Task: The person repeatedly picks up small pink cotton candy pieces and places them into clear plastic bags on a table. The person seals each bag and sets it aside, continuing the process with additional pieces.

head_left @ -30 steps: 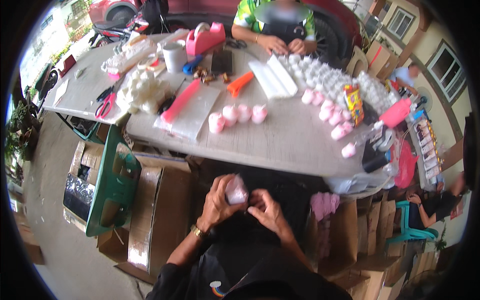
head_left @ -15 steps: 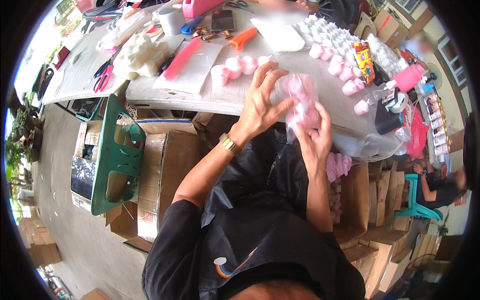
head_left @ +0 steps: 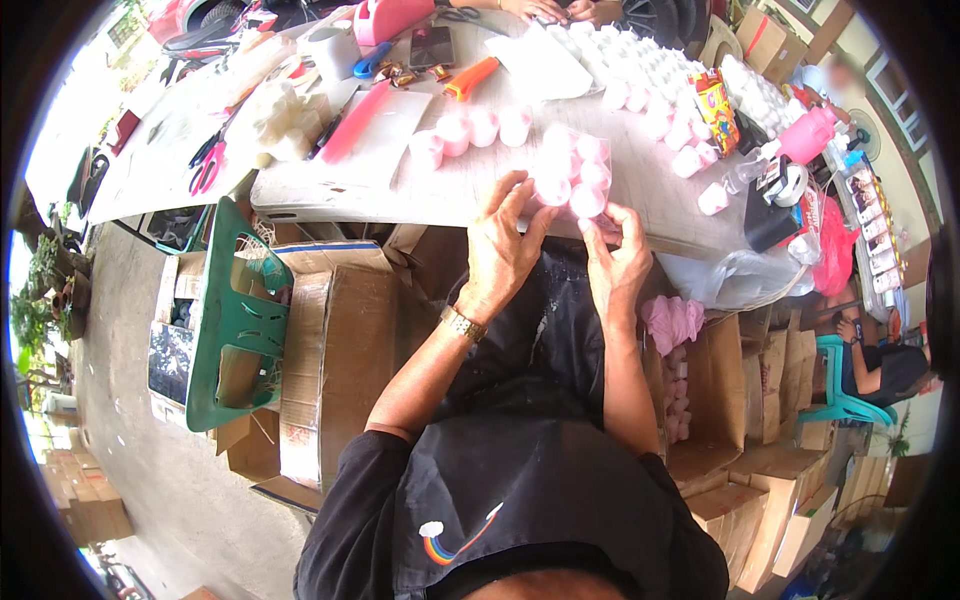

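Observation:
A clear plastic bag [head_left: 575, 170] packed with rounded pink pieces is at the table's front edge. My left hand [head_left: 505, 245] has its curled fingers and thumb at the bag's near left corner. At the near right end, my right hand [head_left: 615, 265] pinches the bag with thumb and fingers. Whether the bag rests on the table or hangs just above it, I cannot tell. Just beyond my left hand stands a short row of pink cup-shaped pieces [head_left: 455, 132]. More pink pieces [head_left: 690, 160] sit farther right, beside many white ones [head_left: 640, 65].
An orange-handled cutter [head_left: 472, 78], a phone [head_left: 432, 47] and pink-handled scissors [head_left: 207, 168] lie on the table [head_left: 340, 195]. Cardboard boxes [head_left: 340, 370] and a green plastic chair [head_left: 228, 320] stand at left. Another open box [head_left: 715, 400] is at right. Another person's hands [head_left: 545, 10] rest across the table.
The bag has tipped away from me and moved slightly left and farther over the table. My left hand has come down from its raised, spread pose to the bag's near end.

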Tool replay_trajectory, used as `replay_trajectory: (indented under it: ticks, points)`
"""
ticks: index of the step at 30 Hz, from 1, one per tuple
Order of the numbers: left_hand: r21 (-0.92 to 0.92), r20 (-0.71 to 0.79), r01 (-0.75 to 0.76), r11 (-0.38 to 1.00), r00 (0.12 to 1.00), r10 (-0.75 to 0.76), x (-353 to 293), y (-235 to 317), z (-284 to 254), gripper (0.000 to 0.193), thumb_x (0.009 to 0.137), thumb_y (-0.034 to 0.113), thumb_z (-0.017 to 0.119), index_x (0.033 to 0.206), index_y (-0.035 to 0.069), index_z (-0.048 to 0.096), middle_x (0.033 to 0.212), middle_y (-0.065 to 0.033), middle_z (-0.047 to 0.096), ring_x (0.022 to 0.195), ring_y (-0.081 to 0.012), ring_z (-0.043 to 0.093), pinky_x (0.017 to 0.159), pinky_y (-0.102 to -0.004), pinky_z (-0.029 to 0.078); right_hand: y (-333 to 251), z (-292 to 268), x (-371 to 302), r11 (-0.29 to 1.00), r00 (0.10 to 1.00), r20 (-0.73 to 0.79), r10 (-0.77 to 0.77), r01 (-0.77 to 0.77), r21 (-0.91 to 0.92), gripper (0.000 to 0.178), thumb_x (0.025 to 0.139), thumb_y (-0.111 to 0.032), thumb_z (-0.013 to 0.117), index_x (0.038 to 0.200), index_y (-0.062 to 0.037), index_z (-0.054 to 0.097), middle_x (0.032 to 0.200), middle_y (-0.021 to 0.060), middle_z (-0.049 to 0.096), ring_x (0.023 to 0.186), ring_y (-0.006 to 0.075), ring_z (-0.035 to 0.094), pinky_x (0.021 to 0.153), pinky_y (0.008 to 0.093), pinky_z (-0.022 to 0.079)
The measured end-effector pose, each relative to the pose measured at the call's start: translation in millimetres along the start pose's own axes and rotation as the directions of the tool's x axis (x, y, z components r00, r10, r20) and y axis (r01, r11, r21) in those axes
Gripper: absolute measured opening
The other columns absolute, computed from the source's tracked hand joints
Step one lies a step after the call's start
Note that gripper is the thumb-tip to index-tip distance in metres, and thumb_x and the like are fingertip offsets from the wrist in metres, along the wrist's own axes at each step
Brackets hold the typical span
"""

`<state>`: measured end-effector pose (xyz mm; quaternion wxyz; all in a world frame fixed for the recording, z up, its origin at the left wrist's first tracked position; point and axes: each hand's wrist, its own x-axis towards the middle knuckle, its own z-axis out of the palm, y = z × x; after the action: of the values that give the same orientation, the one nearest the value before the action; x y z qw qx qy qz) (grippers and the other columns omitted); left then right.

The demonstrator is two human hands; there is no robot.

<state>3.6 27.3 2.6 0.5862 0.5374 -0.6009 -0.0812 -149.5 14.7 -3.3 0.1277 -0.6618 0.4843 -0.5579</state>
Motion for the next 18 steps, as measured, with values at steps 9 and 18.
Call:
replay_trajectory:
  ticks: [9,18]
  points:
    - [-0.003,-0.037,-0.097,0.995,0.995,0.097,-2.2,-10.4,-1.6,0.023,0.085,0.009,0.077,0.105,-0.002,0.073,0.112,-0.0136,0.072,0.095,-0.023,0.072,0.078,-0.031,0.058,10.4,0.9,-1.6,0.99,0.996,-0.03,0.089,-0.085,0.116,0.011,0.086,-0.001,0.072,0.093,-0.0009,0.063,0.077,0.0066,0.066,0.066,0.0116,0.056,0.063,0.0273,0.048]
    - [0.012,-0.013,-0.026,1.0,1.0,0.026,-0.5,-7.8,-8.4,0.017,0.085,0.006,0.076,0.102,0.003,0.075,0.111,-0.0095,0.071,0.091,-0.0201,0.071,0.077,-0.0302,0.058,14.2,-10.3,2.0,0.967,0.979,0.104,0.173,-0.189,0.173,0.009,0.091,-0.003,0.072,0.097,0.0,0.065,0.083,0.0001,0.064,0.073,0.0059,0.057,0.067,0.0211,0.048]
